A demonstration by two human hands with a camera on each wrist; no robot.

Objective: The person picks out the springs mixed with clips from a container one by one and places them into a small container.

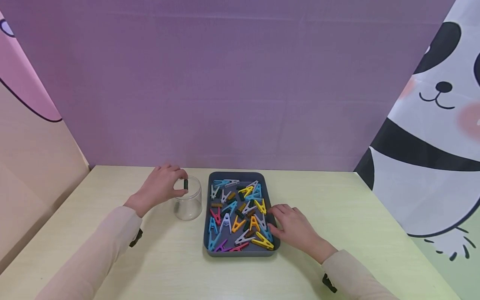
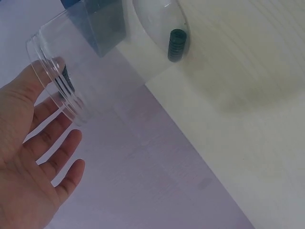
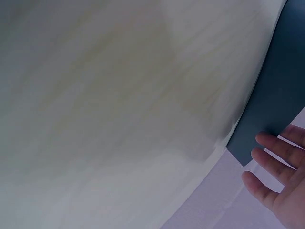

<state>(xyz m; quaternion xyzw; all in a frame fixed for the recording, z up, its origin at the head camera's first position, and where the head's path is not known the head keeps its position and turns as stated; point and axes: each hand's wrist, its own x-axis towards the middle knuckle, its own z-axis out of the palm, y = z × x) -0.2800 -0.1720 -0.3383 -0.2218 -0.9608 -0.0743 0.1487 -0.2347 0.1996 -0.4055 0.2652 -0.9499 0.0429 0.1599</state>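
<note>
Head view: I have the held spring [image 1: 186,184] at the mouth of the jar [image 1: 188,209], pinched between left thumb and forefinger. The left hand [image 1: 159,185] has its other fingers loosely parted. Another spring [image 2: 177,46] sits at the jar's bottom. The right hand [image 1: 294,229] is beside the tray [image 1: 241,253], fingers spread, with no object in its grip.

Handling: I judge the spring light, hard to damage, yielding lengthwise and liable to roll or slip. Grip it mid-length across the coils, with light pressure. The jar looks rigid and smooth.

Visibility: The left wrist view shows the held spring only through the jar's ridged neck; I cannot confirm its tilt. The right wrist view hides the tray's contents and the right thumb. I cannot tell whether those fingers press the tray. Clips [image 1: 268,244] partly cover other springs.
</note>
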